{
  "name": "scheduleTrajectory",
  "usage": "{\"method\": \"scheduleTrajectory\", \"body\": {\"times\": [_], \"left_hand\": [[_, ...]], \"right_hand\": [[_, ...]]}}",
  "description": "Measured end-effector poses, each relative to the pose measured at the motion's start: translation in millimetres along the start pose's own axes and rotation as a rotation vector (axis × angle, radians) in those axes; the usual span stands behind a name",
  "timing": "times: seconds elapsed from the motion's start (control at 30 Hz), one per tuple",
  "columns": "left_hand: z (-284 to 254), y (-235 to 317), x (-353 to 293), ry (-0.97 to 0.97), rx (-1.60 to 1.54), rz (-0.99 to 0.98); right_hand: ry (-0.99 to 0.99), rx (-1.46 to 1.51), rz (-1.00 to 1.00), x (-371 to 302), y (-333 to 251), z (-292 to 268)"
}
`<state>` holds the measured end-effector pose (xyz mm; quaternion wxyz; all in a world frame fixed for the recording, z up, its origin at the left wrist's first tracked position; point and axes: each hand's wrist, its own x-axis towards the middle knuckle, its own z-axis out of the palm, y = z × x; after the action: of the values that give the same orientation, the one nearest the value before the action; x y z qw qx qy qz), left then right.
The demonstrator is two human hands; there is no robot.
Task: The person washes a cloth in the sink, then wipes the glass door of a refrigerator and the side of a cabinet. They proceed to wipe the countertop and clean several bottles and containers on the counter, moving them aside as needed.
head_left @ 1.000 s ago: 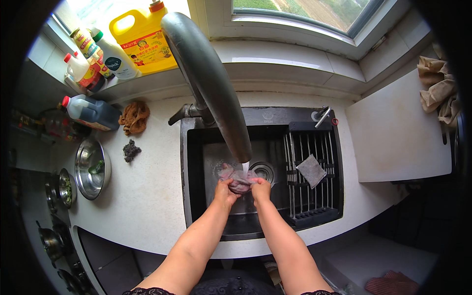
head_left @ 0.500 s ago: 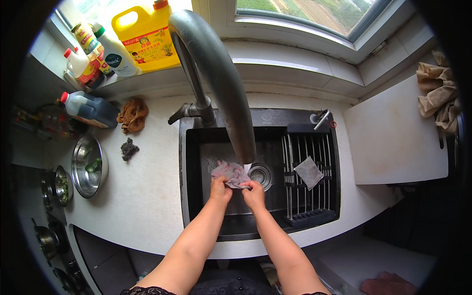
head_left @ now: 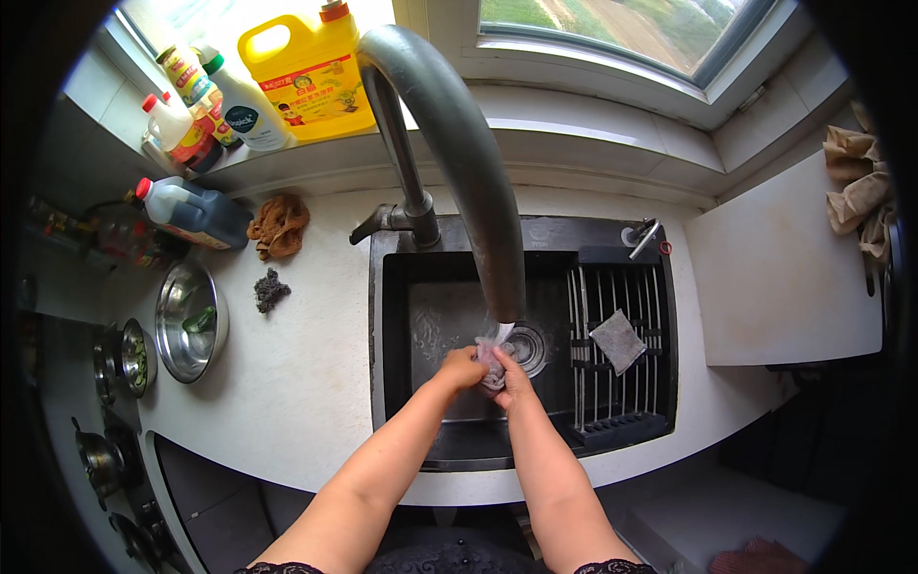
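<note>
A pale pinkish-grey cloth (head_left: 491,368) is bunched up between my hands, under the water running from the dark curved faucet (head_left: 478,182). My left hand (head_left: 463,368) grips its left side, and my right hand (head_left: 514,380) is closed round its right side. Both hands are inside the black sink (head_left: 430,325), just left of the round drain (head_left: 532,350). Part of the cloth is hidden by my fingers.
A rack (head_left: 631,287) with a grey scouring pad (head_left: 619,342) spans the sink's right side. Left on the counter are a steel bowl (head_left: 170,354), a dark wire scrubber (head_left: 271,290), a brown rag (head_left: 278,228) and a bottle (head_left: 206,215). A yellow jug (head_left: 316,91) stands on the sill.
The cloth, spread out half a second ago, is now gathered into a tight bundle. My hands have come closer together beneath the stream. The whole view has shifted slightly.
</note>
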<state>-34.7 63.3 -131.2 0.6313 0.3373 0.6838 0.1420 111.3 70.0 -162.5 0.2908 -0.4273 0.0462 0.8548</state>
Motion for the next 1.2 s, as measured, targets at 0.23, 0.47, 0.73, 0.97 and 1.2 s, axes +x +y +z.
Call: {"method": "scheduleTrajectory", "body": {"times": [0.23, 0.47, 0.73, 0.97, 1.2], "left_hand": [[-62.6, 60.1, -65.6, 0.968, 0.055, 0.731], [-133.4, 107.6, -73.8, 1.117, -0.266, 0.717], [-63.2, 54.8, -66.1, 0.736, -0.638, 0.510], [-8.0, -14.7, -50.1, -0.626, -1.157, -0.209], [1.4, -16.7, -48.5, -0.645, -0.855, -0.211]], "right_hand": [[0.260, -0.066, -0.280, 11.2, 6.4, -0.3], [0.302, -0.133, -0.358, 15.3, 7.7, 6.4], [0.320, -0.134, -0.373, 6.4, 0.8, 14.2], [-0.095, -0.520, -0.300, -35.3, -11.2, 50.4], [-0.325, -0.626, -0.203, -45.3, -22.7, 56.6]]}}
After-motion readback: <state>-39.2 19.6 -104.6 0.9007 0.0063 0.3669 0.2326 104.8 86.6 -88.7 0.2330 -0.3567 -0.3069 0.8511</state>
